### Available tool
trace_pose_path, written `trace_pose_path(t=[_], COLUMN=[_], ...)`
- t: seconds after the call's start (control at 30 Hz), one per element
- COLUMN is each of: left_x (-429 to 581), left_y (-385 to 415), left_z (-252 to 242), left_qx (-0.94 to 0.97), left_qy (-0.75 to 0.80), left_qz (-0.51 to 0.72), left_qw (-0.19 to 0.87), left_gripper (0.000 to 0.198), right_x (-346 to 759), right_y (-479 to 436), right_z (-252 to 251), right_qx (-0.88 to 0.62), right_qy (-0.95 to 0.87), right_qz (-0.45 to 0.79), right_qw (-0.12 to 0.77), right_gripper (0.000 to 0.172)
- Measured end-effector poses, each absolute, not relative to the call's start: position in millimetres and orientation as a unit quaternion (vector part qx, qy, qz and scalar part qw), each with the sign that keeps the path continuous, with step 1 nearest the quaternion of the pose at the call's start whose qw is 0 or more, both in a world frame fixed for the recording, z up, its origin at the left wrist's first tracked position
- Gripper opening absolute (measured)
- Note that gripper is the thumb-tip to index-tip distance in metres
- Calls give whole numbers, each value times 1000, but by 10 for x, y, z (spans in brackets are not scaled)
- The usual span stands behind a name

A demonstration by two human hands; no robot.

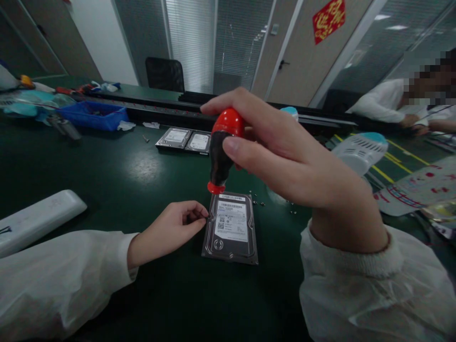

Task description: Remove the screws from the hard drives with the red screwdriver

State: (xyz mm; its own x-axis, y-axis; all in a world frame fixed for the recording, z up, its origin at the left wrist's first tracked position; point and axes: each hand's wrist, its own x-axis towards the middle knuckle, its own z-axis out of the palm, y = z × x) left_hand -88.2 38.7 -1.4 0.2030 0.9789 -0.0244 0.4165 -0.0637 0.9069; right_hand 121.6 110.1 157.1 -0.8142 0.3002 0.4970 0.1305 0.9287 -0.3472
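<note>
A screwdriver (220, 154) with a red and black handle is gripped in my right hand (285, 164), my fingers wrapped round its top. It points down over the upper end of a hard drive (231, 249) that lies label-up on the green table. The screwdriver's tip is hidden behind its handle collar. Against the drive's left edge, the thumb and fingers of my left hand (171, 232) are pinched together. Whether a tiny part sits between those fingertips I cannot make out. Several small screws (262, 204) are scattered right of the drive.
Two more hard drives (174, 137) lie farther back, near a blue bin (107, 121). A long white case (39, 221) is at the left. A white and blue plastic device (361, 151) stands at the right; a co-worker (381, 102) sits beyond it.
</note>
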Motion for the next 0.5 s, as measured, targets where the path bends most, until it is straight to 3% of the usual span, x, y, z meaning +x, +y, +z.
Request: trace_pose_path(t=[0.23,0.5], left_x=[-891,-885], left_y=[393,381], left_z=[-34,-7], left_qx=[645,637], left_qy=[537,550], left_qz=[333,326], left_qw=[428,431], left_gripper=[17,22], right_x=[1218,1213], right_y=[1146,1109], right_z=[1554,1557], right_qx=[-114,-103], right_qy=[-930,-945], right_qz=[133,116], right_qw=[322,287], right_gripper=[29,27])
